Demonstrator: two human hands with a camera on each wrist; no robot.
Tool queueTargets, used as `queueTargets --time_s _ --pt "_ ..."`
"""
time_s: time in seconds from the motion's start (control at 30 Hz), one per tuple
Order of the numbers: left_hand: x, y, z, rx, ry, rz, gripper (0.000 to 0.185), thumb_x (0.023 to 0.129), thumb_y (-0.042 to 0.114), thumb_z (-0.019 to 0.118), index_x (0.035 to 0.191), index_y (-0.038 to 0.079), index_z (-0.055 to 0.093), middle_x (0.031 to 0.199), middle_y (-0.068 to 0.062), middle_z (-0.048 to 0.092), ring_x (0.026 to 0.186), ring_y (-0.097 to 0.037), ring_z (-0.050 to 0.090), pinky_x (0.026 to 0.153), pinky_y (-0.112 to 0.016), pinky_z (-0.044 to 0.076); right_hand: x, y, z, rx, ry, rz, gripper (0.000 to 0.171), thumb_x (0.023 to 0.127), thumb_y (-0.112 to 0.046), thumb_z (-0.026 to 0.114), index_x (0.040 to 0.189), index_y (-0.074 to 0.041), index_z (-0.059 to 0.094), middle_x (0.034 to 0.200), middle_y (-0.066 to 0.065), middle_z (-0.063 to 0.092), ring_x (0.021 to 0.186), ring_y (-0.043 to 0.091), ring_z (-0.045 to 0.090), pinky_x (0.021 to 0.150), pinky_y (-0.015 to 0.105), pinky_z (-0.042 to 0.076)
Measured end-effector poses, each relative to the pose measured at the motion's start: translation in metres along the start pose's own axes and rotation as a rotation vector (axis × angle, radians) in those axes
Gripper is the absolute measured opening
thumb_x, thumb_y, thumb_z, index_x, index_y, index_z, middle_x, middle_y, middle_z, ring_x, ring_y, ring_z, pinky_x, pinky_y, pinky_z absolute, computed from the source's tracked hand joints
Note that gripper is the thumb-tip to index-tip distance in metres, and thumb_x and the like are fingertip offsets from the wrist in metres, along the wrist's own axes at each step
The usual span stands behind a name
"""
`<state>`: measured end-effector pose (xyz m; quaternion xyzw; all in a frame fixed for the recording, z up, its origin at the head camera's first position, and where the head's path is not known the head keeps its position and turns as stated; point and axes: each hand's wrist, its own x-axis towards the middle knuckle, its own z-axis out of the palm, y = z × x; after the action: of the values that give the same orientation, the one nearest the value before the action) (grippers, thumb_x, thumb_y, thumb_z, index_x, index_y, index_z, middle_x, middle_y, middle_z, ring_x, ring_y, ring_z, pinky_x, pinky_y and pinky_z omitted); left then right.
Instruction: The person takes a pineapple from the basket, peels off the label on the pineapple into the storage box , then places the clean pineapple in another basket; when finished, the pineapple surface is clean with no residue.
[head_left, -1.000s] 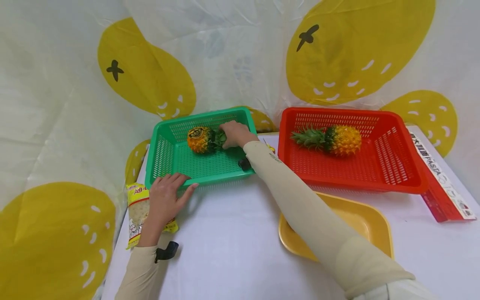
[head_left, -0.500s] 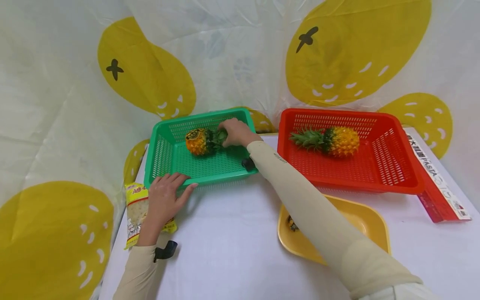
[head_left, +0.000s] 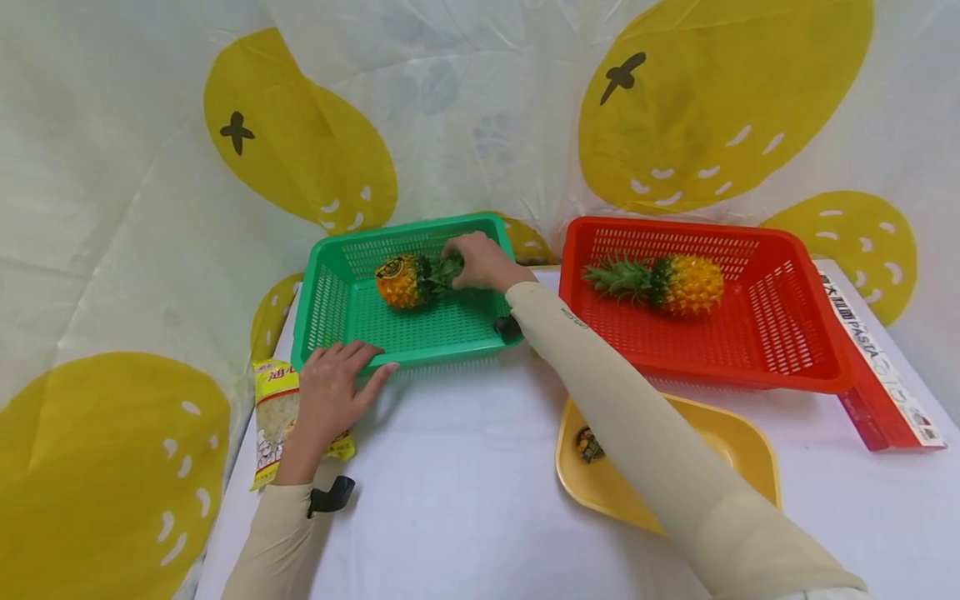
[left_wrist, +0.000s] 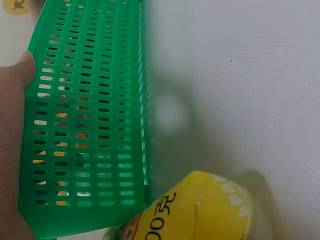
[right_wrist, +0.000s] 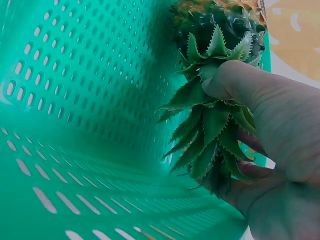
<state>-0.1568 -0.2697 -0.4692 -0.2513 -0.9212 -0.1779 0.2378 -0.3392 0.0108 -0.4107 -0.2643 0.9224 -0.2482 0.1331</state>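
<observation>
Where print reads at all, it's "PASTA" on the red box (head_left: pixel 885 375) at the table's (head_left: pixel 465 508) right edge; the yellow bag's (head_left: pixel 273 417) red script and the sticker on the pineapple (head_left: pixel 401 281) are too small to read. R hand (head_left: pixel 480 261) grips the pineapple's leaves, fingers curled round them, fruit lying in the green basket (head_left: pixel 352 321). L hand (head_left: pixel 330 392) rests flat on the basket's near rim, fingers straight & close together. White cloth on table; white backdrop w/ yellow blobs.
</observation>
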Motion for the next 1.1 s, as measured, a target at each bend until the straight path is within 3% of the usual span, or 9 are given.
queueTargets --time_s 0.37,0.6,1.1 --pt "0.006 0.000 0.004 -0.003 -0.012 0.007 0.052 0.106 0.058 0.055 0.109 0.013 0.079 0.104 -0.005 0.076 0.085 -0.030 0.065 0.069 -0.043 0.041 -0.006 0.011 -0.007 0.063 0.059 -0.012 0.047 0.096 -0.016 0.082 0.139 -0.008 0.066 0.144 0.011 0.060 0.130 0.029 0.055 0.106 0.044 0.046" --pt "0.002 0.000 0.000 0.021 0.001 -0.004 0.058 0.106 0.062 0.051 0.106 0.011 0.079 0.101 -0.006 0.076 0.084 -0.031 0.065 0.066 -0.044 0.040 -0.008 0.002 -0.012 0.098 0.078 -0.083 0.046 0.096 -0.014 0.081 0.139 -0.007 0.067 0.138 0.011 0.064 0.121 0.028 0.059 0.100 0.044 0.049" --pt "0.002 -0.001 -0.002 0.009 0.003 0.002 0.053 0.105 0.059 0.055 0.106 0.011 0.078 0.100 -0.007 0.076 0.083 -0.031 0.065 0.065 -0.043 0.040 -0.032 -0.010 -0.034 0.103 0.117 -0.115 0.047 0.092 -0.014 0.084 0.136 -0.007 0.069 0.135 0.009 0.066 0.117 0.026 0.061 0.099 0.042 0.049"
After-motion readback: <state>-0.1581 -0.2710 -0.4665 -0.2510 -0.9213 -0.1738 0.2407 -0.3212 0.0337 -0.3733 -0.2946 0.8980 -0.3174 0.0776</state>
